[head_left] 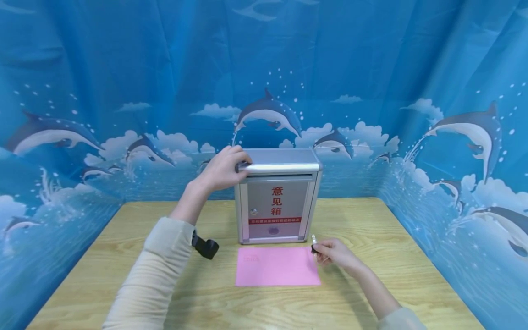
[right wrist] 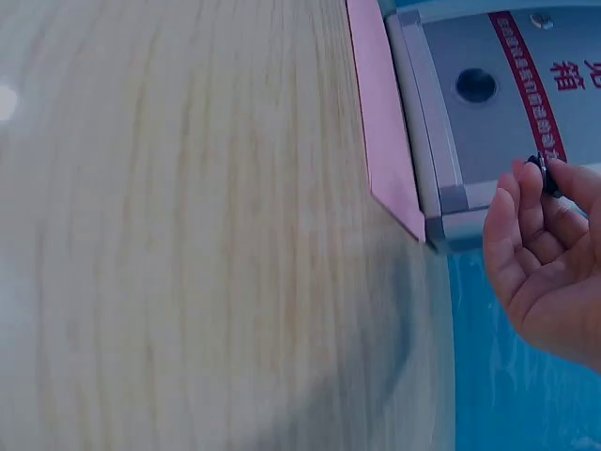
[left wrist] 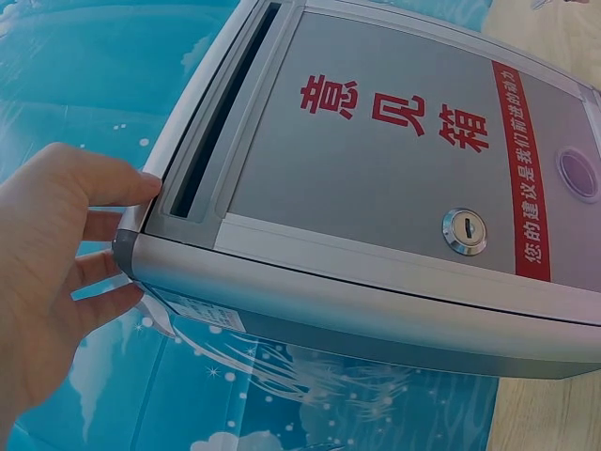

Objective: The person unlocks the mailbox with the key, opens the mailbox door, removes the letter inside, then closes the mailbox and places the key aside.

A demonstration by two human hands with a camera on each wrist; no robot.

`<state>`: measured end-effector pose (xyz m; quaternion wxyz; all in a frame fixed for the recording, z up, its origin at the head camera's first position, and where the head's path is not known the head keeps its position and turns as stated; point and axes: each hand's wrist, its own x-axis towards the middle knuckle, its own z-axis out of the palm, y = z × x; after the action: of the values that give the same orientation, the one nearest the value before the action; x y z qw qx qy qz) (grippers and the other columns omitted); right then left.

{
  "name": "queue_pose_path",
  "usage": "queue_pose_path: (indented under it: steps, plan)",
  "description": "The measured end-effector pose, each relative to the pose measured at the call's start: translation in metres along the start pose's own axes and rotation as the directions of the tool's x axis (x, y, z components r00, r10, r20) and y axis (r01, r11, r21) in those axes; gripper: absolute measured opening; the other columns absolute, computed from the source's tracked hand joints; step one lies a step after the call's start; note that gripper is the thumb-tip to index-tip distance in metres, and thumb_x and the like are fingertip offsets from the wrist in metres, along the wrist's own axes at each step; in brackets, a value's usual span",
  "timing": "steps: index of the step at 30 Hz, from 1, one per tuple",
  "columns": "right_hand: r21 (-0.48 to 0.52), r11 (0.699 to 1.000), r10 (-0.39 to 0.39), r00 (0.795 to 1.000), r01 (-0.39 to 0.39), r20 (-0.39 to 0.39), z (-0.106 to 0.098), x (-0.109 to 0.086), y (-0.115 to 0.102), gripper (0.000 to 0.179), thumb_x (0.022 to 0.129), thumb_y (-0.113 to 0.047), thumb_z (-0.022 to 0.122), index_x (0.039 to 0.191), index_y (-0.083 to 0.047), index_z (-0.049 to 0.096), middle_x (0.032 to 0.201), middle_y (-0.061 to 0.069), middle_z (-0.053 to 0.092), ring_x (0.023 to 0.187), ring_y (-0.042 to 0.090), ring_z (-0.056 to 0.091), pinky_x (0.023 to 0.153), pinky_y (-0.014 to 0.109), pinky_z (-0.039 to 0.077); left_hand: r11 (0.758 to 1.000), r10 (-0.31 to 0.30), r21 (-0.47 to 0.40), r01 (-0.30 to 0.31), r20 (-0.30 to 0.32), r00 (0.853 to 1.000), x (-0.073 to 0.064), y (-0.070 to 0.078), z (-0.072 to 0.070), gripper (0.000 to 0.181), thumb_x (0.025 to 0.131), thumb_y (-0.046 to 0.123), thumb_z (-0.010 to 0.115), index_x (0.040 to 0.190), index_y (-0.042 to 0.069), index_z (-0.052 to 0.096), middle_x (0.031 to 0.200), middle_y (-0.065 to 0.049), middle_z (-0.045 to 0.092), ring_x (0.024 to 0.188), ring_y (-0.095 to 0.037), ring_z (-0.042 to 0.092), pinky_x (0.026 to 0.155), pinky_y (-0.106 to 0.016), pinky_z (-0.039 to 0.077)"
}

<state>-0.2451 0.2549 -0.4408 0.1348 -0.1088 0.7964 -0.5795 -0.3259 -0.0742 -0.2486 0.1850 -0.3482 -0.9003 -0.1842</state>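
A silver suggestion box with red lettering stands upright on the table. Its slot runs along the top of the front, and a round keyhole lock sits on the front panel. My left hand grips the box's upper left corner, fingertips at the top edge and side. My right hand pinches a small key by its black head between thumb and forefinger, right of the box's foot. In the right wrist view, the right hand hides most of the key.
A pink paper with faint red print at its upper left lies flat in front of the box. The wood-grain table ends at a blue dolphin curtain behind and at both sides. A black wrist camera hangs from the left wrist.
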Motion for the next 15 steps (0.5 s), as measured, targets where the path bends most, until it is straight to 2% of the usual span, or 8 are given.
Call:
queue_pose_path:
  steps: [4, 9, 15]
  plan:
    - [0.003, 1.000, 0.012, 1.000, -0.012, 0.017, -0.008, -0.005, 0.007, 0.036, 0.095, -0.019, 0.051, 0.089, 0.015, 0.058, 0.063, -0.004, 0.052, 0.055, 0.006, 0.046, 0.051, 0.023, 0.043, 1.000, 0.005, 0.003, -0.005, -0.004, 1.000, 0.000, 0.000, 0.000, 0.020, 0.087, 0.015, 0.060, 0.106, 0.009, 0.065, 0.099, -0.005, 0.057, 0.088, -0.022, 0.045, 0.075, -0.038, 0.040]
    - [-0.047, 0.995, 0.089, 0.996, -0.088, 0.015, -0.013, -0.010, 0.013, 0.037, 0.097, -0.026, 0.047, 0.075, 0.003, 0.055, 0.056, -0.005, 0.043, 0.047, 0.006, 0.036, 0.045, 0.021, 0.031, 1.000, 0.002, 0.006, -0.002, -0.002, 1.000, 0.000, 0.001, 0.000, 0.020, 0.087, 0.016, 0.060, 0.106, 0.009, 0.065, 0.100, -0.005, 0.057, 0.088, -0.022, 0.045, 0.075, -0.038, 0.040]
    - [-0.200, 0.964, 0.154, 0.980, -0.177, -0.128, -0.009, -0.010, 0.018, 0.036, 0.096, -0.023, 0.047, 0.068, -0.002, 0.053, 0.049, -0.005, 0.039, 0.040, 0.006, 0.033, 0.039, 0.019, 0.029, 1.000, -0.002, 0.002, 0.002, -0.001, 1.000, -0.001, 0.001, 0.000, 0.020, 0.087, 0.016, 0.060, 0.106, 0.010, 0.065, 0.100, -0.005, 0.056, 0.088, -0.022, 0.044, 0.075, -0.038, 0.040]
